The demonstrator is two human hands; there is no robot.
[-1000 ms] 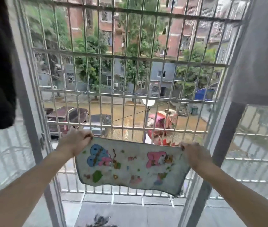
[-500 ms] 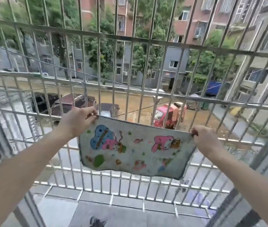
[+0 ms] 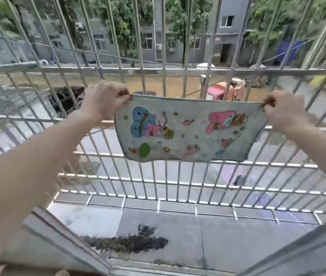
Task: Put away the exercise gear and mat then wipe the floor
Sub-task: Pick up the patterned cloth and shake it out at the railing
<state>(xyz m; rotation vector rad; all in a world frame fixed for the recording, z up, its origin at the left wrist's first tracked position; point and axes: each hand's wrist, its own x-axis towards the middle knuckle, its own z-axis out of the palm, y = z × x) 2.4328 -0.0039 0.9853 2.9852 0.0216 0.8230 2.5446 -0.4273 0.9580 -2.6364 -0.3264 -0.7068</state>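
Printed cloth (image 3: 188,130) stretched (top corners pinched) between both hands.

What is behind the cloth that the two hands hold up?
Behind the cloth are the metal window bars, with a pink vehicle beyond. The bars directly behind it are covered.

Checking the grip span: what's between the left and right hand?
Head view: only the printed cloth, stretched flat between them. The left hand pinches its top left corner, the right hand its top right, in front of the window bars.
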